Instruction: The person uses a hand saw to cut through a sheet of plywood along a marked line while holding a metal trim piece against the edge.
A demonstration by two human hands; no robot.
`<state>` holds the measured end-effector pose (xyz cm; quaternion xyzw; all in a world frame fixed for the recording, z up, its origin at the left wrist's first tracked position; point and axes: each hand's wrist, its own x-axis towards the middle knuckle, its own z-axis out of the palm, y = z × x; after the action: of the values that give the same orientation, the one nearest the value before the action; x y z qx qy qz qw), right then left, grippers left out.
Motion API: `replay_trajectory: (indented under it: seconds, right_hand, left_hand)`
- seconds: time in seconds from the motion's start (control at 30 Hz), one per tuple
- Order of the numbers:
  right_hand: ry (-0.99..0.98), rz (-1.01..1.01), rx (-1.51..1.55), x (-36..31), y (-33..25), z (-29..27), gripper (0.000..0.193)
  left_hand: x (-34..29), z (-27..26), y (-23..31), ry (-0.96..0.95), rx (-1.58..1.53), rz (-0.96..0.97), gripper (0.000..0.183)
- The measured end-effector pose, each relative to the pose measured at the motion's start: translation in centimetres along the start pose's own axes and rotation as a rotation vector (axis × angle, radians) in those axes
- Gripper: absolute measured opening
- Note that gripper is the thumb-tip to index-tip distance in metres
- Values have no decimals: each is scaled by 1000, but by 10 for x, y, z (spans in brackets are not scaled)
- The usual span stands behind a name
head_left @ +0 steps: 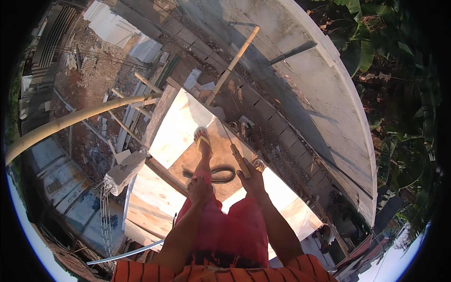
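My right hand [252,182] is closed around the lower end of a tool [240,160] with a long, light-brown wooden handle. A thin, straight metal shaft runs from its far end; its exact kind is unclear. My left hand [200,190] rests on my left knee with its fingers laid over it, holding nothing. Under me are pale boards [181,117] and a brown panel [192,157]. A dark, looped cable or strip [222,175] lies on the panel between my legs. Yellow flip-flops [203,141] are on my feet.
A concrete wall [324,94] curves along the right, with banana plants [399,117] beyond. Bamboo poles [70,121] stick out at the left and another pole [233,63] ahead. A concrete post top [124,173] stands beside the boards. Rubble-strewn ground [87,77] lies far below.
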<state>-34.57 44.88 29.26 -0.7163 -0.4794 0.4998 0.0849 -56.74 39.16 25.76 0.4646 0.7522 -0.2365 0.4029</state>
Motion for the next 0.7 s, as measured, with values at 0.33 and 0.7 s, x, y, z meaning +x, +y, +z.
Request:
replay_trajectory:
  seconds: [0.33, 0.7]
  right_hand:
    - [-50, -13, 20, 93, 4, 49, 61]
    - [-233, -74, -136, 130, 10, 71, 66]
  left_hand:
    - [43, -19, -5, 17, 49, 151, 47]
    - [37, -6, -22, -29, -62, 34, 45]
